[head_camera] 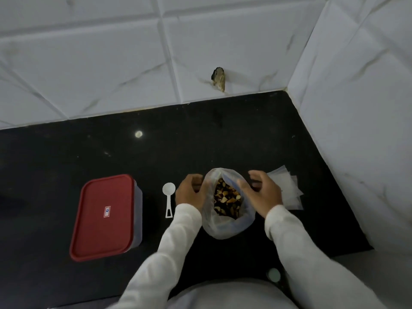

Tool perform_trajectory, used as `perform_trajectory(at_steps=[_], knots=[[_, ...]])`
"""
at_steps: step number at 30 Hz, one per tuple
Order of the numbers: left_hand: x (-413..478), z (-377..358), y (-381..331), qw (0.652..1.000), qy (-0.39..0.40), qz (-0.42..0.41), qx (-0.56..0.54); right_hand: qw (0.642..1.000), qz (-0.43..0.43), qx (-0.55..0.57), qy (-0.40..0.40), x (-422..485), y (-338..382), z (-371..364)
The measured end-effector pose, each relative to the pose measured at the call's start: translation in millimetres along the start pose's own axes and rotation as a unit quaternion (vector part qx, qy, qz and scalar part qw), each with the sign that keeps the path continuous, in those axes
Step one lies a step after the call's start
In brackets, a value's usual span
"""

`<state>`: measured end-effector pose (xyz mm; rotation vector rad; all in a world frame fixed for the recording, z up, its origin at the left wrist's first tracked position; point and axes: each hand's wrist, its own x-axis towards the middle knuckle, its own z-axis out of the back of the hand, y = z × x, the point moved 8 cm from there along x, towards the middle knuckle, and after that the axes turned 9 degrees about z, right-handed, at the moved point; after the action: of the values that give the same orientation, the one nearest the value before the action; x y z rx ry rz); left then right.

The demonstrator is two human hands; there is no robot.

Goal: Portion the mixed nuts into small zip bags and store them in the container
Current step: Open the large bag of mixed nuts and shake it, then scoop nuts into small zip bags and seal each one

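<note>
A: Head view: red-lidded container (104,216) is sitting left, still closed. The left hand (191,192) is gripping the nut bag (227,199) at its rim.

B: The right hand (263,192) is touching the rim; whether it's gripping, I cannot tell. If either hand is letting go, the soft bag is likely slumping and spilling nuts on the worktop (223,141).

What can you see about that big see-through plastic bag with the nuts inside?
The big see-through plastic bag stands upright on the black countertop with its mouth wide open. Its thin film looks crinkly and bluish-white. Brown and pale mixed nuts sit in its bottom. The left hand cups its left side, and the thumb of the right hand lies at its right rim. Whether either grips it is unclear.
</note>
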<state>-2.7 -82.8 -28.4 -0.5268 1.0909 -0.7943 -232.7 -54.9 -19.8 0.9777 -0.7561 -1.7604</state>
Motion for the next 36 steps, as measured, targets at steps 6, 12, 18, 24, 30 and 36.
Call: perform_trajectory(at_steps=[6, 12, 18, 24, 30, 36], knots=[[-32, 1, 55, 0.996, -0.014, 0.084, 0.03, 0.997, -0.008, 0.005, 0.082, -37, -32, -13], [-37, -3, 53, 0.994, -0.053, 0.092, 0.013, 0.997, 0.036, 0.012, 0.071, -37, -24, -17], [-67, 5, 18, 0.988, -0.124, -0.025, 0.092, 0.997, 0.061, -0.004, 0.057, -37, -25, 13], [-117, -93, -55, 0.984, 0.045, -0.142, -0.094, 0.989, 0.077, -0.054, -0.118, -26, -49, 92], [-96, -180, -34, 0.993, 0.108, 0.019, -0.035, 0.979, 0.046, -0.174, -0.093, 1, -73, 109], [-86, -192, -22, 0.994, 0.102, 0.049, -0.014, 0.987, -0.016, -0.151, -0.05, 7, -91, 99]])
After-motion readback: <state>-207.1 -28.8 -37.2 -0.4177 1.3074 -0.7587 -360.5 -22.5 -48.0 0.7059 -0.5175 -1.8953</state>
